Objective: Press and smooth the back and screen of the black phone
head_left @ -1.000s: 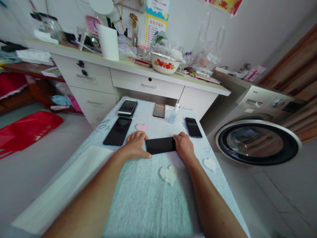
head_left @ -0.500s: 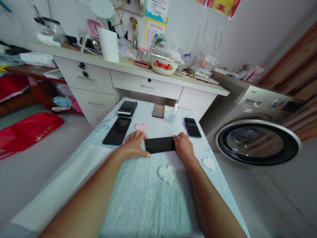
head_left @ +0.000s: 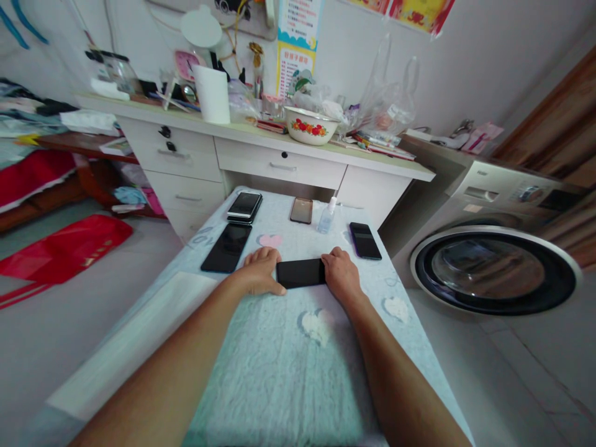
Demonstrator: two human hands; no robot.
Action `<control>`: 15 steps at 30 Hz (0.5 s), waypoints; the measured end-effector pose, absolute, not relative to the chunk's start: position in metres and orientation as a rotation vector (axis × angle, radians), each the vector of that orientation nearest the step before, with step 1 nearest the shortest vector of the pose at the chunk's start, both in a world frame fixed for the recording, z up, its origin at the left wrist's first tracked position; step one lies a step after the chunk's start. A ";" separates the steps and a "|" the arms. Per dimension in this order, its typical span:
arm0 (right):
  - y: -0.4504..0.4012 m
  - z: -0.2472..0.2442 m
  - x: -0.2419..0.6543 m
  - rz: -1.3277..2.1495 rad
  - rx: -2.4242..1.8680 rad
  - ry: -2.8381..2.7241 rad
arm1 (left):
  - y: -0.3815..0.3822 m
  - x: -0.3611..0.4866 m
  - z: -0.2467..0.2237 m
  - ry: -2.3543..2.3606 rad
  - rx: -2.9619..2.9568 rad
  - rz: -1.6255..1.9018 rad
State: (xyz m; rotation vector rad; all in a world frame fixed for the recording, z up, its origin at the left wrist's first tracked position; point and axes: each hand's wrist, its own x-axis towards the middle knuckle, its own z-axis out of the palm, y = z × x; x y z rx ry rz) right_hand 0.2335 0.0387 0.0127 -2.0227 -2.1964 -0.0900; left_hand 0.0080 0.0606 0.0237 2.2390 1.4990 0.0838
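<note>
A black smartphone (head_left: 300, 274) lies sideways between my hands, low over or on the pale blue tablecloth (head_left: 270, 366); I cannot tell which. My left hand (head_left: 261, 271) grips its left end, thumb along the near edge. My right hand (head_left: 342, 272) is closed round the right end, its fingers partly hidden. Left of my left hand rests a larger black tablet-like device (head_left: 227, 248). Behind that is a stack of phones (head_left: 244, 206). A brown phone case (head_left: 302, 210) and a clear spray bottle (head_left: 326, 216) stand farther back. Another dark phone (head_left: 365, 241) lies at the right.
A white desk (head_left: 261, 155) with drawers stands beyond the table, bearing a flowered enamel bowl (head_left: 311, 127) and a white cylinder (head_left: 212, 95). To the right is a washing machine (head_left: 493, 205). A white folded sheet (head_left: 135, 341) lies along the table's left side. A red bag (head_left: 69, 248) is on the floor.
The view has shifted slightly, so the surroundings appear a little farther right and lower. My right hand covers slightly more of the phone's right end; both hands still hold it.
</note>
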 end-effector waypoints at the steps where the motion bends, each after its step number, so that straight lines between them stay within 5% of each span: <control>1: 0.039 0.013 0.233 -0.092 -2.016 -2.203 | 0.060 0.009 0.026 1.512 2.230 0.056; 15: 0.041 0.023 0.204 -0.095 -1.923 -2.394 | 0.063 0.006 0.021 1.395 2.275 0.195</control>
